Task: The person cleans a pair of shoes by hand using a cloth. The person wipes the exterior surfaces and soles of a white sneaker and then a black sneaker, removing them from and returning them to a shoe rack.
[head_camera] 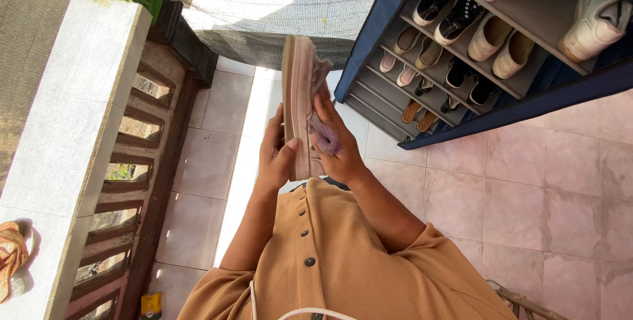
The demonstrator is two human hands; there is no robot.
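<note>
I held the slipper (pixel 300 105) upright, left hand (pixel 273 155) clamped on its sole, right hand (pixel 336 145) closed on a cloth (pixel 326 138) against its side, rack (pixel 461 49) beyond.

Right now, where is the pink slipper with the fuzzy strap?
In the head view the pink slipper stands on edge at centre frame, held between the left hand and right hand, above the tiled floor and left of the shoe rack.
</note>
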